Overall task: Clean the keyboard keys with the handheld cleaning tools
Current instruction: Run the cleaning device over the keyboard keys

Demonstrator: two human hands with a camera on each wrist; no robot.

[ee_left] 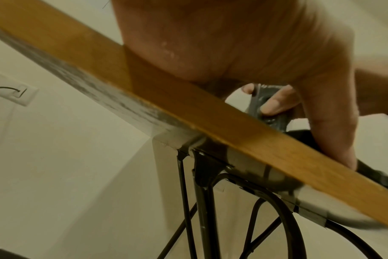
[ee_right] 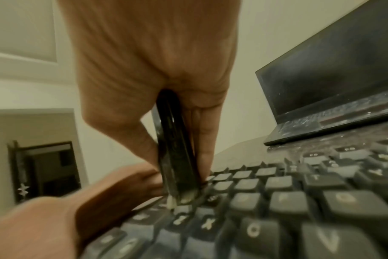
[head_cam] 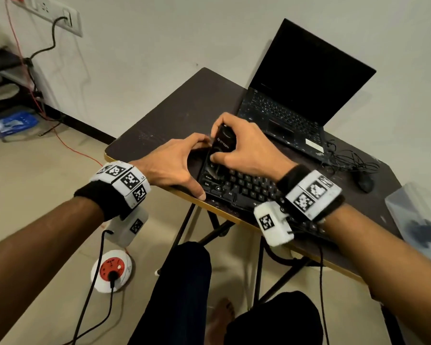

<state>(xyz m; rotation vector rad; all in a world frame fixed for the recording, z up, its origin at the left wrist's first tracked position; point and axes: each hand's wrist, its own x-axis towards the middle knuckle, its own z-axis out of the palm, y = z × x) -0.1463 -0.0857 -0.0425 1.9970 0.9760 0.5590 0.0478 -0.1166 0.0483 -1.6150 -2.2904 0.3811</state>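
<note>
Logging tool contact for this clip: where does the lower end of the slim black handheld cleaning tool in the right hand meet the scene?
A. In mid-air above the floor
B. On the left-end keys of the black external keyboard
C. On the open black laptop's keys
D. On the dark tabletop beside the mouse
B: the right hand holds the slim black cleaning tool upright, its tip down among the left-end keys of the black external keyboard.

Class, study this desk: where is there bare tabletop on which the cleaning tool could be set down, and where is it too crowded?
Bare table lies left of the laptop and beyond the left hand. The right side is crowded: a tangled cable, a mouse and a clear box. The near edge is filled by the keyboard.
</note>
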